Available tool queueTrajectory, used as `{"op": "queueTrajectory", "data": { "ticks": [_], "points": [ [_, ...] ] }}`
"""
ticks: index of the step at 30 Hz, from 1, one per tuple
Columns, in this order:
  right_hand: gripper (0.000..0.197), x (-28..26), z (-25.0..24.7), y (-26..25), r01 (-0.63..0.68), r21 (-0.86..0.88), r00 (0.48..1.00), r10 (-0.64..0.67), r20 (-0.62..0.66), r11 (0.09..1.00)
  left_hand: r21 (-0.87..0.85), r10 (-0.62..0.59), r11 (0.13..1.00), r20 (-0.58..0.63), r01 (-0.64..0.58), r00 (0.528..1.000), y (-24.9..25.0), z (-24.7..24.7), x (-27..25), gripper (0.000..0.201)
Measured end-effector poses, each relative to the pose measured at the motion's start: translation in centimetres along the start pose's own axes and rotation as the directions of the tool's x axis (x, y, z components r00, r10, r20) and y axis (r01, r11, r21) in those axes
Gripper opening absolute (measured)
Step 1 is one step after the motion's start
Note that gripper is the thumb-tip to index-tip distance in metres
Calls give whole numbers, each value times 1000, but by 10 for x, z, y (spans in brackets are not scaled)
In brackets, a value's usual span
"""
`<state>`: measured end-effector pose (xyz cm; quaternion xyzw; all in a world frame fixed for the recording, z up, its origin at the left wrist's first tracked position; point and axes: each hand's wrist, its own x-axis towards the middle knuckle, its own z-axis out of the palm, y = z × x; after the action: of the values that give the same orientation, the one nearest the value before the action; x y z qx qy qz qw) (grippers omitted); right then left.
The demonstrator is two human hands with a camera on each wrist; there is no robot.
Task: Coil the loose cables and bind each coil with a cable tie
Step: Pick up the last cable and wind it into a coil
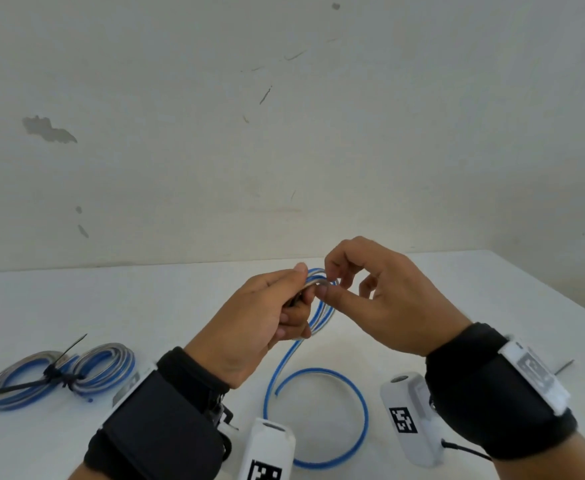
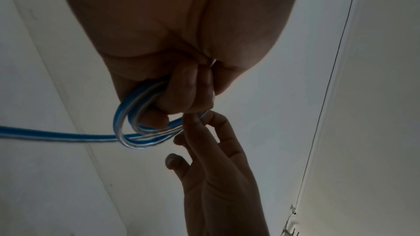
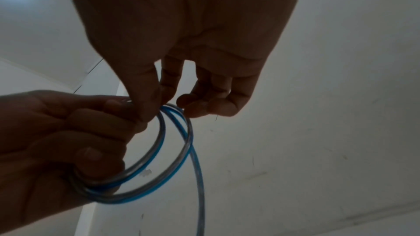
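Observation:
My left hand (image 1: pixel 296 299) grips a small coil of blue and white cable (image 1: pixel 322 306) above the white table (image 1: pixel 166 306), fingers curled through the loops. My right hand (image 1: pixel 327 280) pinches the top of the coil with thumb and forefinger, its other fingers loosely curled. The cable's loose tail (image 1: pixel 319 372) drops from the coil and lies in a wide curl on the table. In the left wrist view the loops (image 2: pixel 127 119) wrap my left fingers (image 2: pixel 186 92). From the right wrist, my right fingertips (image 3: pixel 154 109) meet the coil (image 3: pixel 179 150) beside my left hand (image 3: pixel 79 137).
Two finished blue and white coils (image 1: pixel 104 368) bound with black cable ties (image 1: pixel 59 374) lie at the left of the table. A thin dark cable tie tip (image 1: pixel 565 366) shows behind my right wrist. The table's right edge (image 1: pixel 561 292) runs diagonally; a scuffed wall stands behind.

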<state>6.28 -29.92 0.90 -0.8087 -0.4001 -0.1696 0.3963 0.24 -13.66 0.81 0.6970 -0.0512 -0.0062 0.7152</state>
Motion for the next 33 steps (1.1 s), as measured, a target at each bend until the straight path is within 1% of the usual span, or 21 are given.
{"op": "queueTrajectory", "data": {
  "ticks": [5, 8, 10, 12, 15, 17, 20, 21, 22, 23, 25, 26, 27, 30, 33],
  "points": [
    [12, -1, -2, -2, -8, 43, 1000, 8, 11, 999, 2, -30, 1000, -9, 30, 1000, 0, 0, 2, 34],
    [9, 1, -3, -5, 6, 14, 1000, -6, 7, 1000, -34, -43, 999, -8, 43, 999, 2, -1, 3, 33],
    [9, 2, -4, -5, -10, 6, 1000, 10, -4, 1000, -45, -52, 998, -15, 51, 999, 2, -3, 3, 32],
    [16, 1, -6, -4, -45, 13, 999, 46, -14, 999, -49, -59, 997, -7, 59, 998, 2, -4, 3, 30],
    [29, 2, -12, -2, -101, -17, 991, 99, -87, 995, 3, -61, 998, -7, 61, 998, 2, -5, 3, 29],
    [29, 1, -19, 1, -127, -56, 984, 118, -130, 990, 59, -46, 997, -1, 46, 999, 4, -7, 2, 30],
    [24, 0, -26, 6, -183, -82, 971, 167, -174, 980, 114, -33, 993, 4, 32, 999, 7, -10, 2, 32],
    [23, 1, -25, 8, -215, -40, 960, 204, -193, 976, 114, -32, 993, 5, 31, 999, 8, -11, 2, 33],
    [23, 2, -24, 8, -249, 67, 944, 257, -208, 966, 108, -31, 994, 6, 30, 1000, 8, -11, 2, 33],
    [23, 4, -22, 7, -274, 225, 924, 320, -208, 935, 95, -32, 995, 5, 31, 999, 8, -11, 2, 33],
    [24, 6, -19, 2, -298, 507, 886, 432, -168, 809, 62, -38, 997, -3, 39, 999, 8, -13, 2, 32],
    [24, 7, -20, 1, -297, 571, 880, 451, -147, 765, 46, -42, 998, -5, 42, 999, 8, -14, 2, 31],
    [24, 7, -23, 1, -303, 578, 881, 453, -133, 758, 32, -45, 998, -4, 45, 999, 8, -16, 1, 31],
    [23, 5, -29, 3, -319, 430, 900, 411, -141, 845, 28, -64, 998, 7, 64, 998, 9, -21, 1, 31],
    [25, 3, -35, 4, -286, 164, 931, 314, -185, 944, 107, -95, 990, 29, 91, 995, 8, -23, 1, 31]
  ]
}}
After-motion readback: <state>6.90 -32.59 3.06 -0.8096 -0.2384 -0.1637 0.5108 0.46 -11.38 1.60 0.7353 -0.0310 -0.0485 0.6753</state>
